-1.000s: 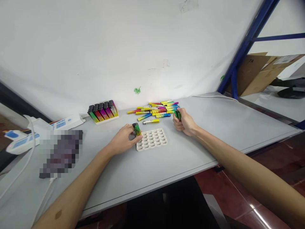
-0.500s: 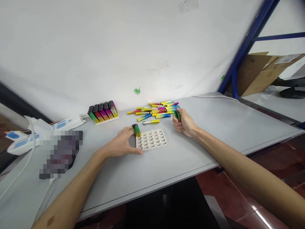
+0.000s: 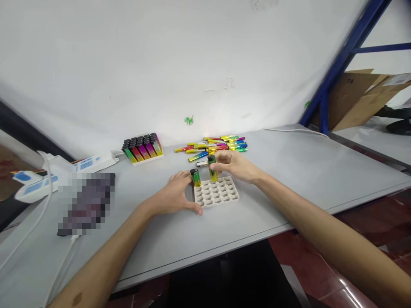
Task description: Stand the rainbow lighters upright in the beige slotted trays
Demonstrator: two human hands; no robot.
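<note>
Right hand [image 3: 236, 165] pinches upright lighter [image 3: 213, 171], likely light, rigid, slick, best gripped mid-sides; left hand [image 3: 171, 196] spread, gripping nothing.

On the grey, flat table [image 3: 180, 239], a white rectangular plastic slotted tray [image 3: 216, 193] lies near the middle, with a green-and-yellow, black-topped upright lighter [image 3: 196, 179] at its far left corner. Behind it, multicoloured slim lighters [image 3: 218, 147] lie piled near the white wall [image 3: 160, 64]. Left of the pile sits a white rectangular lighter rack [image 3: 147, 161]. Farther left lie white-and-blue plastic power strips [image 3: 86, 164], with a dark flat object [image 3: 86, 203] before them. At the right, a brown cardboard box [image 3: 356, 102] sits beyond a blue metal frame [image 3: 340, 66].
</note>
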